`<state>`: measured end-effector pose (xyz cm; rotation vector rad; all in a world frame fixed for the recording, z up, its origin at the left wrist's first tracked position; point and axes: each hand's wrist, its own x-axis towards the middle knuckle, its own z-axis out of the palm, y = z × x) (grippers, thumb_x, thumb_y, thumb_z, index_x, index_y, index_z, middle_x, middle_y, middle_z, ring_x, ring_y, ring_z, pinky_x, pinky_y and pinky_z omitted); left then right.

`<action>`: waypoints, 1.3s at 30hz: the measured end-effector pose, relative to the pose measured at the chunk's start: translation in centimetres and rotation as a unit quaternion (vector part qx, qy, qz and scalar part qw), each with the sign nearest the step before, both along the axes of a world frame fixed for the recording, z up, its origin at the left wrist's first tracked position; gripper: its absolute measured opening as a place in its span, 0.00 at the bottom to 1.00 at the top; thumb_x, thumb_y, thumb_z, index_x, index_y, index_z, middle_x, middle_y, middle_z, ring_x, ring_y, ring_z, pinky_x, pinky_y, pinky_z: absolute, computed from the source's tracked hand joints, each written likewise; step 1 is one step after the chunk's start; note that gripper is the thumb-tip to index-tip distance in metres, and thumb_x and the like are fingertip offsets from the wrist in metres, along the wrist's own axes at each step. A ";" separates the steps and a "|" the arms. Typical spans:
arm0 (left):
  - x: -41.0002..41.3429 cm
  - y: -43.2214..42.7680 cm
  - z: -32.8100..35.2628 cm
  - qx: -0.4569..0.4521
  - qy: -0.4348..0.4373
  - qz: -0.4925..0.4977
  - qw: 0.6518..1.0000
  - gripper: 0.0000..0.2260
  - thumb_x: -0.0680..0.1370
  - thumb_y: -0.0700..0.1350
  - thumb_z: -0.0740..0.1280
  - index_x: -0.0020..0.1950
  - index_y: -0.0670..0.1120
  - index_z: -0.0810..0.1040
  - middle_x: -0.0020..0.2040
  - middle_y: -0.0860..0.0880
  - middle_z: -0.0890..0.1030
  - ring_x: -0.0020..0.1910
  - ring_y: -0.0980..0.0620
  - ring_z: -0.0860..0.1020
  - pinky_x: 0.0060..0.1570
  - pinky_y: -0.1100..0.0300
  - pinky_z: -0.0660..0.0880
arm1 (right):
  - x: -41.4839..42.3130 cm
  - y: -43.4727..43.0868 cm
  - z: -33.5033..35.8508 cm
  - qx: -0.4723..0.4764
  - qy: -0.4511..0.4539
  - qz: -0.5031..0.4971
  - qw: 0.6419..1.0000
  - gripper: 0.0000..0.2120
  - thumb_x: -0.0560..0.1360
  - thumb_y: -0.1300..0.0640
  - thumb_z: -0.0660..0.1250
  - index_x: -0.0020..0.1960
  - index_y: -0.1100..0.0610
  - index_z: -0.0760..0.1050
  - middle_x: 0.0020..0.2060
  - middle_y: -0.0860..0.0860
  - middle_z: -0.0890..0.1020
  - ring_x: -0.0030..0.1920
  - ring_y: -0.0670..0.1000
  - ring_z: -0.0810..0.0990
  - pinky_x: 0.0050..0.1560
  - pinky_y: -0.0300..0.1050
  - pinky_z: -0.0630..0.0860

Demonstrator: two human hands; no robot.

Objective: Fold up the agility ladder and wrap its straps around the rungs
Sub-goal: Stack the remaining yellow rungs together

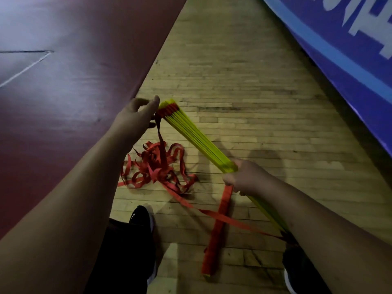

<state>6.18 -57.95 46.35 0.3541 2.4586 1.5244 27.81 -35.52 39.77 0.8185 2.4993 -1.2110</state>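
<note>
Rungs, stacked yellow, gripped mid-length by the right hand; left hand pinches the red strap at their far end, slack tangled on the floor.

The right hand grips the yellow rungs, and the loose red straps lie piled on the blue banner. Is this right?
No: the head view shows the red straps piled on the wooden floor. The right hand does grip the yellow rungs.
</note>
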 end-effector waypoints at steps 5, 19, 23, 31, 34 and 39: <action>0.9 1.2 -0.3 0.102 -0.060 -0.045 0.992 0.20 0.85 0.57 0.69 0.76 0.54 0.78 0.59 0.46 0.88 0.54 0.45 0.89 0.47 0.59 0.85 | -0.4 -0.4 -0.4 0.012 0.016 0.023 1.000 0.32 0.76 0.54 0.72 0.80 0.47 0.72 0.42 0.48 0.85 0.30 0.39 0.82 0.33 0.39 0.75; 1.6 1.9 0.4 0.199 -0.108 -0.030 0.974 0.17 0.83 0.54 0.74 0.69 0.46 0.83 0.59 0.40 0.88 0.58 0.42 0.88 0.58 0.44 0.85 | -0.6 -0.2 -0.5 -0.005 0.025 0.022 0.999 0.32 0.77 0.59 0.72 0.79 0.45 0.72 0.47 0.50 0.85 0.45 0.52 0.87 0.45 0.52 0.84; 1.8 1.6 0.6 0.204 -0.114 -0.005 0.972 0.19 0.82 0.57 0.75 0.63 0.43 0.84 0.54 0.40 0.89 0.54 0.42 0.89 0.56 0.48 0.86 | -0.7 -0.5 -0.6 0.010 0.015 0.031 0.999 0.35 0.76 0.59 0.72 0.81 0.44 0.71 0.47 0.51 0.85 0.41 0.51 0.86 0.44 0.51 0.85; 1.9 2.8 0.0 0.160 -0.053 -0.002 0.986 0.13 0.83 0.58 0.73 0.56 0.48 0.87 0.50 0.43 0.90 0.52 0.45 0.89 0.56 0.49 0.86 | -0.8 -0.2 -1.4 0.035 0.003 0.034 0.999 0.38 0.75 0.59 0.72 0.84 0.45 0.67 0.59 0.54 0.84 0.51 0.54 0.85 0.42 0.46 0.79; 2.4 3.3 -0.1 0.171 -0.062 0.002 0.983 0.14 0.85 0.58 0.69 0.62 0.49 0.85 0.52 0.43 0.89 0.52 0.45 0.89 0.52 0.49 0.87 | -0.8 -0.2 -1.1 0.028 0.009 0.028 0.999 0.34 0.75 0.61 0.71 0.80 0.45 0.71 0.50 0.52 0.84 0.47 0.54 0.85 0.45 0.52 0.83; 3.1 3.8 0.0 0.180 -0.082 -0.019 0.980 0.19 0.83 0.59 0.72 0.72 0.54 0.82 0.58 0.43 0.87 0.51 0.41 0.89 0.50 0.44 0.87 | -0.8 -0.8 -1.0 0.034 0.011 0.015 0.999 0.32 0.76 0.62 0.72 0.77 0.43 0.74 0.48 0.51 0.83 0.47 0.55 0.84 0.49 0.57 0.85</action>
